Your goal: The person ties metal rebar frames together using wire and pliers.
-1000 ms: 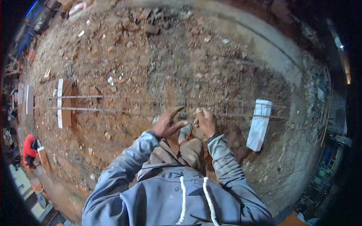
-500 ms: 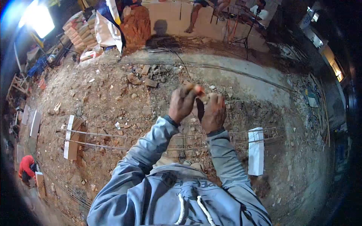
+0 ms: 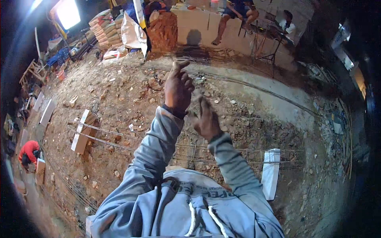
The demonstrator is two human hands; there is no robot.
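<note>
My left hand [image 3: 178,90] is raised over the dirt ground, its fingers curled in and the index finger pointing to the right. Whether anything sits inside those fingers is hidden. Lower and to the right, my right hand [image 3: 207,122] has its fingers apart, and I see nothing in it. The two hands are close but not touching. Below them, a ladder-like rebar cage [image 3: 115,132] lies across a white-faced block [image 3: 81,129] on the left and a white block [image 3: 271,174] on the right.
A person in red [image 3: 29,152] crouches at far left. Long steel bars [image 3: 254,84] run along a concrete strip. Stacked sacks [image 3: 104,29] stand near a bright lamp [image 3: 68,14]. A seated person's leg [image 3: 221,29] and a tripod [image 3: 274,59] are at the back.
My hands were together around a small orange-red item, with a dark piece hanging between them. Now they are apart, the left higher and the right lower, and the orange-red item is out of sight.
</note>
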